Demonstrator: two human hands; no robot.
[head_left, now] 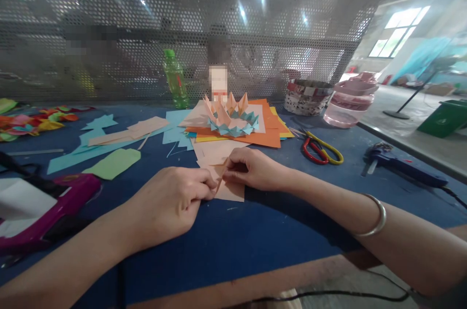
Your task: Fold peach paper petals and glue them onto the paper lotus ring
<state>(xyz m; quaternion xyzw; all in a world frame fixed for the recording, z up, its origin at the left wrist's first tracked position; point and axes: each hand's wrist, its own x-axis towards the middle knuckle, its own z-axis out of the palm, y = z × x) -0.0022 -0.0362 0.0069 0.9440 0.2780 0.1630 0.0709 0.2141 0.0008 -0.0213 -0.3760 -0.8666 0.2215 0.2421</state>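
Note:
At the middle of the blue table, my left hand and my right hand are both closed in a pinch on a small folded piece of peach paper. Its far edge stands up a little between my fingertips, which hide much of it. Flat peach sheets lie under and just beyond my hands. Past them, an origami ring of light blue and peach folded points rests on a stack of orange paper and other coloured sheets.
Red-and-yellow-handled scissors and a blue glue gun lie right. Behind stand a woven basket, a pink plastic jug and a green bottle. Left are blue paper scraps, a green tag-shaped paper and a magenta object.

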